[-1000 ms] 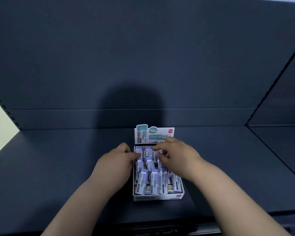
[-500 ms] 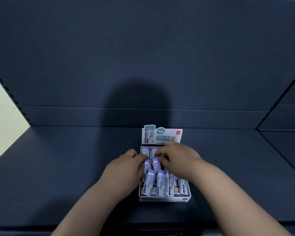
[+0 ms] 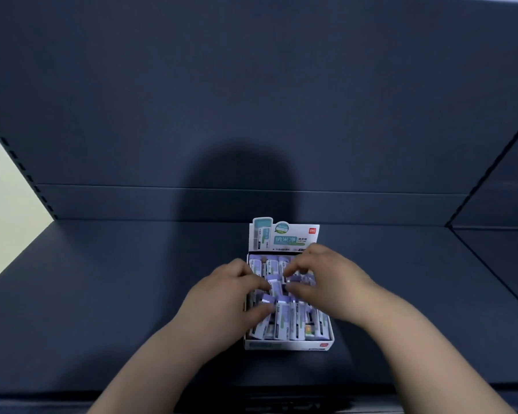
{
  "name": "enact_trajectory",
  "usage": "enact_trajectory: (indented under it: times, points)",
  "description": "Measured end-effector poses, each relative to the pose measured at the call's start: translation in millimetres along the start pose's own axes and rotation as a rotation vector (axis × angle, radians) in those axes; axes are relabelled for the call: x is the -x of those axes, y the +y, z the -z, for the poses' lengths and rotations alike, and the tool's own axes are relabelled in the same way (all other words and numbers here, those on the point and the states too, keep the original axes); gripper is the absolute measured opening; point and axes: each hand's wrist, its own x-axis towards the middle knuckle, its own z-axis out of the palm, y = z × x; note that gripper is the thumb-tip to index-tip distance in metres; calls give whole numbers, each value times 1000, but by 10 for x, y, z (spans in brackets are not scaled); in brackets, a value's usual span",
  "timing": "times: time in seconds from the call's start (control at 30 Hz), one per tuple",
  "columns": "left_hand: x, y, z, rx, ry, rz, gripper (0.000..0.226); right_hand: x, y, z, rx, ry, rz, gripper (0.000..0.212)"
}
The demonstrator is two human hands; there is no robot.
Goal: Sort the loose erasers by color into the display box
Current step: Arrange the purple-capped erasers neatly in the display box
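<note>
A white display box (image 3: 287,345) with an upright printed back flap (image 3: 284,236) stands on the dark shelf. It is packed with several erasers in purple and white sleeves (image 3: 284,322), some lying crooked. My left hand (image 3: 222,300) reaches in from the left, its thumb and fingers curled around a purple eraser (image 3: 274,289) in the middle of the box. My right hand (image 3: 329,279) hovers over the box's right half with fingers bent down among the erasers; whether it pinches one is hidden.
The dark blue shelf (image 3: 117,294) stretches left and right of the box, with a back panel (image 3: 251,115) behind it. A side panel (image 3: 506,249) rises at the right. A pale wall (image 3: 3,210) shows at the far left.
The left hand's fingers have moved further into the box and closed on a purple eraser. The right hand has spread slightly over the right rows. The view shifted a little.
</note>
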Motion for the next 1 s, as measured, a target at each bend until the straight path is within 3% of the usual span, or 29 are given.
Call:
enact_trajectory:
  times: [0.23,0.4,0.57,0.73,0.9,1.0]
  points:
    - [39,47,-42,49,-29,11,32,439,-32,-168,30,-13,14,60]
    - [43,50,32,102,-44,95,21,449,-22,-285,7,44,17,69]
    - [81,53,49,43,-25,211,30,425,19,-267,-42,42,45,54]
    - [113,-9,81,-71,-10,209,36,406,5,-252,-74,53,25,45]
    - [101,-42,86,-71,-25,214,39,345,-159,-316,65,102,29,41]
    - [103,-70,97,-81,-40,202,39,354,-147,-361,-23,96,34,35]
